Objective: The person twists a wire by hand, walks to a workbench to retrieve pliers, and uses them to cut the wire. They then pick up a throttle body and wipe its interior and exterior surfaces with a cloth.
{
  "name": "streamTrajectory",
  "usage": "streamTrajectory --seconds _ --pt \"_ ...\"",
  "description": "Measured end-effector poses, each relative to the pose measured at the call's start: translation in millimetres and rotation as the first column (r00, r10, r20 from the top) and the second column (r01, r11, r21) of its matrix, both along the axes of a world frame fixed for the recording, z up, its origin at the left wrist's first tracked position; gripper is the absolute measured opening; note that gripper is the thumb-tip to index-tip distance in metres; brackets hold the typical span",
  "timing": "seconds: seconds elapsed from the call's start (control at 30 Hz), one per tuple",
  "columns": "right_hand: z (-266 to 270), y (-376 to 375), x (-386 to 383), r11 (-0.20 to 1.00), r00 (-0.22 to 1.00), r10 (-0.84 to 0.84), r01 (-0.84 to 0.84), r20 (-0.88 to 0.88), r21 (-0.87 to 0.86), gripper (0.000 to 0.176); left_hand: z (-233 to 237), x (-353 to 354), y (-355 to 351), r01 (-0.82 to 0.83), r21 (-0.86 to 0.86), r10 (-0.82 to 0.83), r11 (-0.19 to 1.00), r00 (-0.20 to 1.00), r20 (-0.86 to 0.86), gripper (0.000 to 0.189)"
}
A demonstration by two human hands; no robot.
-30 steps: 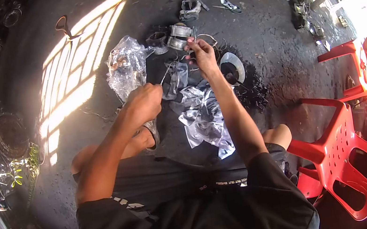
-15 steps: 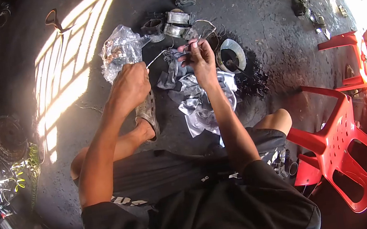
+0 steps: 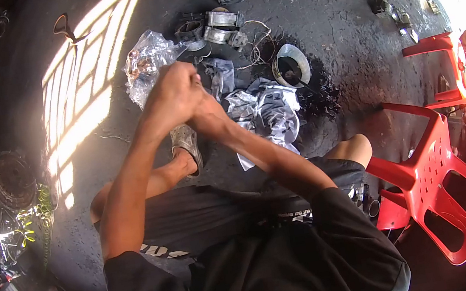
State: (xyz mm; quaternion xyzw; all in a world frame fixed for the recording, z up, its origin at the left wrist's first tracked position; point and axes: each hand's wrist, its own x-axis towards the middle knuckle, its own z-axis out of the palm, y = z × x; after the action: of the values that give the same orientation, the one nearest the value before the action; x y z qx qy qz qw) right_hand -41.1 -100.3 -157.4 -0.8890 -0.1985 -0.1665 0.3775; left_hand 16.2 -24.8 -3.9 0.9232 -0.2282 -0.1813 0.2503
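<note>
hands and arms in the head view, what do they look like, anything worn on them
The left arm and right arm are bare below the short black sleeves of a T-shirt. The left hand and right hand wear no gloves; no watch, ring or band shows.

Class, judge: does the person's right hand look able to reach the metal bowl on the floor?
Probably yes: only a low crumpled silvery sheet lies between the right hand and the metal bowl.

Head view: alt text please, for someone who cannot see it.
A person crouches on a dark floor, left hand pressed over right hand above crumpled silvery sheets; anything gripped is hidden. Beyond lie a clear bag, metal parts and a round dish; red chair at right.
</note>
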Motion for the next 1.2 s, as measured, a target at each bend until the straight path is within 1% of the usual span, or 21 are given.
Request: streamTrajectory --seconds 0.03,0.1,0.13,0.23,0.27,0.3,0.37,0.4,0.43,0.5,0.57,0.63,0.7,0.77,0.83,0.87,0.9,0.93,1.03,1.1,1.2 --pt "5 8 9 1.000 1.000 0.000 0.000 0.003 0.007 0.052 -10 -5 0 0.000 0.007 0.000 1.000 1.000 0.003 0.019" --pt "19 18 29 0.992 0.996 -0.084 0.081 0.026 0.098 0.057 -32 -15 3 0.147 -0.074 -0.114 0.986 0.934 0.338 0.018" --pt "28 20 39 0.982 0.991 -0.130 0.123 0.035 0.142 0.060 -33 -16 1 0.165 0.042 -0.170 0.985 0.947 0.271 0.019" --pt "44 22 57 0.926 0.960 -0.277 0.254 0.043 0.279 0.069 -22 -22 2 0.170 -0.038 -0.162 0.985 0.975 0.150 0.020" --pt "46 23 55 0.922 0.957 -0.286 0.289 -0.050 0.256 0.076 -39 -20 7 0.295 -0.047 -0.232 0.954 0.832 0.504 0.020" --pt "38 23 50 0.919 0.954 -0.295 0.298 -0.053 0.258 0.076 -33 -22 6 0.303 -0.045 -0.241 0.952 0.831 0.501 0.020" --pt "17 18 34 0.841 0.977 -0.162 0.063 0.139 0.537 0.071 -15 -29 2 0.190 0.022 -0.191 0.982 0.976 0.100 0.018" --pt "20 10 11 0.771 1.000 -0.024 0.017 0.004 0.637 0.069 -16 -32 1 0.192 0.015 -0.192 0.981 0.977 0.095 0.018" --pt "11 4 -5 0.775 1.000 -0.022 0.018 -0.002 0.632 0.069 -17 -35 2 0.223 0.052 -0.228 0.973 0.967 0.112 0.017" --pt "-19 -7 -32 0.948 1.000 -0.018 0.014 0.008 0.319 0.062 -19 -40 2 0.244 0.082 -0.253 0.966 0.959 0.124 0.017" --pt "-19 -37 -63 0.949 0.982 -0.065 0.115 -0.175 0.294 0.044 -21 -45 2 0.268 0.060 -0.273 0.962 0.913 0.302 0.020" --pt "-28 -82 -76 0.930 0.919 -0.234 0.307 -0.316 0.203 0.027 -21 -47 -1 0.279 0.073 -0.287 0.958 0.895 0.342 0.014" --pt "-21 -119 -50 0.723 0.890 -0.379 0.457 -0.255 0.518 0.022 -21 -50 -5 0.282 0.086 -0.293 0.956 0.878 0.379 0.009" --pt "41 -147 -15 0.669 0.883 -0.212 0.443 -0.419 0.596 0.026 -20 -54 -8 0.269 0.211 -0.321 0.940 0.906 0.276 0.013" --pt "90 -154 20 0.882 0.943 0.010 0.149 -0.333 0.447 0.029 -21 -59 -7 0.297 0.228 -0.346 0.927 0.912 0.219 0.021" --pt "109 -150 33 0.880 0.943 0.000 0.159 -0.334 0.448 0.029 -21 -60 -7 0.328 0.249 -0.374 0.911 0.913 0.163 0.029" --pt "126 -141 46 0.996 0.914 0.047 -0.015 -0.403 0.083 0.037 -21 -60 -7 0.336 0.253 -0.382 0.907 0.909 0.165 0.029" --pt "134 -135 53 0.934 0.875 0.062 -0.221 -0.481 -0.280 0.047 -22 -59 -8 0.333 0.266 -0.376 0.905 0.918 0.128 0.030" --pt "128 -121 62 0.867 0.847 0.239 -0.407 -0.475 -0.288 0.053 -25 -59 -5 0.332 0.272 -0.381 0.903 0.912 0.154 0.032" --pt "130 -119 59 0.858 0.838 0.235 -0.417 -0.492 -0.301 0.043 -24 -59 -2 0.326 0.256 -0.381 0.910 0.901 0.206 0.033" --pt "133 -115 62 0.872 0.792 0.278 -0.446 -0.543 -0.204 0.020 -25 -58 0 0.358 0.272 -0.399 0.893 0.909 0.117 0.036"
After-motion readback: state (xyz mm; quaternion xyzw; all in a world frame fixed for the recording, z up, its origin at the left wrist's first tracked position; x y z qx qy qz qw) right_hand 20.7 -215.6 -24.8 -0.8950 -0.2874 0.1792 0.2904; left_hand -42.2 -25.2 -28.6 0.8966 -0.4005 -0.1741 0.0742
